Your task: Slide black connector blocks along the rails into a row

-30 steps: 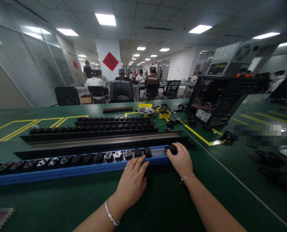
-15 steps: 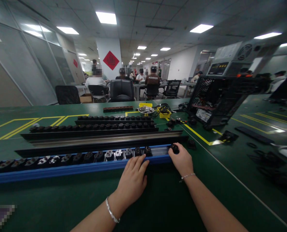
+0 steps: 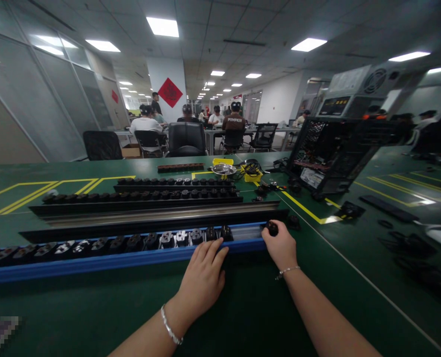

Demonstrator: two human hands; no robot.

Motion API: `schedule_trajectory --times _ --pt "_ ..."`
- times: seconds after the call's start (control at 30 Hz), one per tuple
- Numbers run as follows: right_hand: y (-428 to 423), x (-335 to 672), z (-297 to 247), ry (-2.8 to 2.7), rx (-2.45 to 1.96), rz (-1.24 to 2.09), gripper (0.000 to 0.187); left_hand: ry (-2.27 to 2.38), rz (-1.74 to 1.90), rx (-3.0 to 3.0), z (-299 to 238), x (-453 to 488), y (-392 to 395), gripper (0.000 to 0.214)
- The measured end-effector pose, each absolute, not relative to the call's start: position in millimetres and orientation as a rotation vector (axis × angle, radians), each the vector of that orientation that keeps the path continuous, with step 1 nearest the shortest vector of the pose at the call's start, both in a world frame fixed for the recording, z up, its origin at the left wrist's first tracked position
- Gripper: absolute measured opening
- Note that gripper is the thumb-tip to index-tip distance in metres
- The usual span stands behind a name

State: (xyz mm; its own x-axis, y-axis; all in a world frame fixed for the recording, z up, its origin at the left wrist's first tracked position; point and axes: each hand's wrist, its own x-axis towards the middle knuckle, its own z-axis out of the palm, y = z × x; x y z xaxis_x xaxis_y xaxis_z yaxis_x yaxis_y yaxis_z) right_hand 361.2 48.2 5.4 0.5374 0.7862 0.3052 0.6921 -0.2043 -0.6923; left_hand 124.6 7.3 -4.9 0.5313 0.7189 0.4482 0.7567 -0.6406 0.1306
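Observation:
A long blue channel (image 3: 105,263) lies across the green table, holding a row of black power socket modules (image 3: 135,242). My left hand (image 3: 201,272) rests over its near edge, fingers stretched out and close to the last modules in the row. At the channel's right end, my right hand (image 3: 283,246) pinches a single black socket module (image 3: 271,228) between thumb and fingers. A stretch of bare channel separates this module from the row. Whether the module sits inside the channel or just off its end, I cannot tell.
Behind the channel lie a dark metal rail (image 3: 149,217) and more socket rows (image 3: 146,195). Farther back are a metal dish (image 3: 223,169) and a yellow box (image 3: 251,174) with cables. An open computer case (image 3: 317,158) stands at right; loose black parts (image 3: 410,243) lie nearby.
My right hand has shifted slightly to the right with the socket module in its fingers. The left hand stays almost where it was on the channel's edge.

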Motion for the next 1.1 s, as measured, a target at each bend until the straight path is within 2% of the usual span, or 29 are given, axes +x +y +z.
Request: schedule_trajectory --times 1.1 --pt "54 379 5 -1.034 -1.941 0.216 0.035 -1.305 -0.716 -2.663 -3 125 6 0.050"
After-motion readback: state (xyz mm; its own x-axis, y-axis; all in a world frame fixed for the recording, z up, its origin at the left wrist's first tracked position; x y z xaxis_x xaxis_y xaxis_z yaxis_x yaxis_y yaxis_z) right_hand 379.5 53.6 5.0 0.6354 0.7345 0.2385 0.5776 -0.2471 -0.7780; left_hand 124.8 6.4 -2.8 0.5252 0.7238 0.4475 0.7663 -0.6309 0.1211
